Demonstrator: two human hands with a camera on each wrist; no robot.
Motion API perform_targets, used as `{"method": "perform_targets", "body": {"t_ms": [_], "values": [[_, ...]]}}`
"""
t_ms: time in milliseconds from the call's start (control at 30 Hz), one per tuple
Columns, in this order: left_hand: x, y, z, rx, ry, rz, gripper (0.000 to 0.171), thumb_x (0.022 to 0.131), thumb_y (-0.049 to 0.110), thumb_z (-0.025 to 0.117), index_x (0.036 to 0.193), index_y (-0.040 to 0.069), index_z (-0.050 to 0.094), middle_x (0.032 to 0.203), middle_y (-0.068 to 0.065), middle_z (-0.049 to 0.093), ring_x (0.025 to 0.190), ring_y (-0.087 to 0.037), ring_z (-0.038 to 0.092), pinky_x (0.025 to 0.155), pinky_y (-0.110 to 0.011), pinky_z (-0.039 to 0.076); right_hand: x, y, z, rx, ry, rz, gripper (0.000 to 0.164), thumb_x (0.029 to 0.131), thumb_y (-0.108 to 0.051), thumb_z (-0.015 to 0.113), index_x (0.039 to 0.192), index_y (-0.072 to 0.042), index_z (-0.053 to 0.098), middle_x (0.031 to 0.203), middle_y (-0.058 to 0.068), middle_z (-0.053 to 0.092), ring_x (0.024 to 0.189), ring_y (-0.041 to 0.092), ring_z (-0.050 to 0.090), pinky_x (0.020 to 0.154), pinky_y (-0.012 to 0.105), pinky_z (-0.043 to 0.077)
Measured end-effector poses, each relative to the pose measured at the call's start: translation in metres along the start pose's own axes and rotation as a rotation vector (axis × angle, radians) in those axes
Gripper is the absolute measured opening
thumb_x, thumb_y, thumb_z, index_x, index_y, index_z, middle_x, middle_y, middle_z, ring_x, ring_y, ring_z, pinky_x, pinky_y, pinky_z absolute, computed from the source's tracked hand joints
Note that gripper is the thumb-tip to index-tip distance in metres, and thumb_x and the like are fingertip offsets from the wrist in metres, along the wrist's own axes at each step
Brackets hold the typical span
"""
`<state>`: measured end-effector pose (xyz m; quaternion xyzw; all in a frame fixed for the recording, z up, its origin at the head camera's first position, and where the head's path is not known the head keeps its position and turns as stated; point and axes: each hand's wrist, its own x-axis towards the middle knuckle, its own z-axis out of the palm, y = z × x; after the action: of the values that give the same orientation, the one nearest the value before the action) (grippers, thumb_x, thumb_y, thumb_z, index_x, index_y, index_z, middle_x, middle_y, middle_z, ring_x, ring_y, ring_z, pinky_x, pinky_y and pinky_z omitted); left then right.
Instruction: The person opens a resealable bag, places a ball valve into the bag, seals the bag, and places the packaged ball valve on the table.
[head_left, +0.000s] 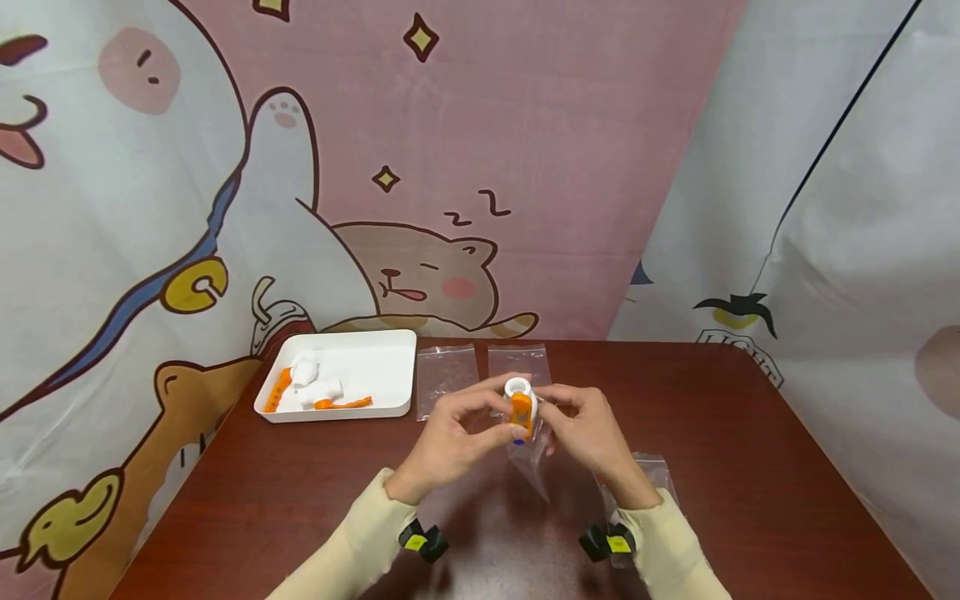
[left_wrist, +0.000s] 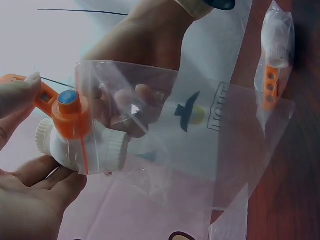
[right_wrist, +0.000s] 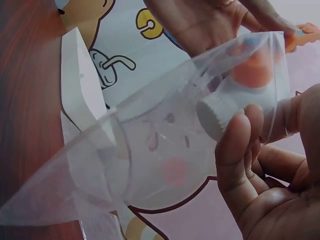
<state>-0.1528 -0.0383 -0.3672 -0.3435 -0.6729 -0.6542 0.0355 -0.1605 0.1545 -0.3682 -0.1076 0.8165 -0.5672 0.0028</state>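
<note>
Between both hands is a white plastic valve (left_wrist: pixel 67 150) with an orange lever handle (left_wrist: pixel 46 97) and a blue cap (left_wrist: pixel 68 97). My left hand (head_left: pixel 453 437) pinches the lever, its other fingers under the white body. The valve lies partly inside the mouth of a clear plastic bag (left_wrist: pixel 240 135), one threaded end within the film and the lever sticking out. My right hand (head_left: pixel 588 429) holds the bag around the valve, with fingertips at the threaded end in the right wrist view. The rest of the bag hangs toward the table.
A white tray (head_left: pixel 386 375) at the back left holds white parts (head_left: pixel 303 369) and orange handles (head_left: pixel 279 390). Flat clear bags (head_left: pixel 447 375) lie to its right. Below my right forearm lies a bagged valve (left_wrist: pixel 276 47). A printed curtain (head_left: pixel 570 167) hangs behind the brown table (head_left: pixel 750 467).
</note>
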Motion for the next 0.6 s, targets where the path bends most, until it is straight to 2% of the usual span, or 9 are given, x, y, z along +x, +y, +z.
{"method": "perform_targets", "body": {"t_ms": [167, 300, 467, 600], "values": [[0.0008, -0.0013, 0.0023, 0.050, 0.003, 0.046, 0.012, 0.078, 0.001, 0.073, 0.089, 0.003, 0.069, 0.130, -0.015, 0.056, 0.122, -0.030, 0.052, 0.101, -0.041, 0.042, -0.0011, 0.0002, -0.0004, 0.016, 0.002, 0.020, 0.021, 0.091, -0.007, 0.056, 0.108, -0.007, 0.069, 0.073, 0.013, 0.067, 0.050, 0.039, 0.058, 0.048, 0.039, 0.052], [0.0007, -0.0026, 0.0038, 0.059, 0.001, 0.051, 0.014, 0.078, 0.002, 0.073, 0.091, 0.003, 0.069, 0.131, -0.010, 0.056, 0.123, -0.032, 0.051, 0.102, -0.045, 0.040, -0.0016, 0.0010, -0.0016, 0.048, 0.005, 0.014, 0.021, 0.091, -0.006, 0.055, 0.108, -0.007, 0.068, 0.073, 0.013, 0.065, 0.049, 0.034, 0.057, 0.048, 0.039, 0.053], [-0.0004, -0.0045, 0.0045, 0.062, -0.004, 0.017, 0.011, 0.079, 0.003, 0.073, 0.089, 0.003, 0.069, 0.131, -0.008, 0.055, 0.122, -0.032, 0.051, 0.102, -0.041, 0.042, -0.0024, 0.0010, -0.0028, 0.063, -0.006, -0.013, 0.022, 0.092, -0.004, 0.054, 0.109, -0.005, 0.068, 0.070, 0.013, 0.063, 0.049, 0.032, 0.057, 0.048, 0.039, 0.053], [-0.0021, -0.0037, 0.0049, 0.063, -0.015, -0.052, 0.008, 0.080, 0.003, 0.072, 0.087, 0.002, 0.068, 0.131, -0.007, 0.053, 0.123, -0.026, 0.050, 0.102, -0.037, 0.042, -0.0027, -0.0005, -0.0022, 0.064, -0.015, -0.029, 0.022, 0.092, -0.004, 0.053, 0.108, -0.006, 0.068, 0.073, 0.014, 0.064, 0.049, 0.031, 0.057, 0.049, 0.041, 0.053]]}}
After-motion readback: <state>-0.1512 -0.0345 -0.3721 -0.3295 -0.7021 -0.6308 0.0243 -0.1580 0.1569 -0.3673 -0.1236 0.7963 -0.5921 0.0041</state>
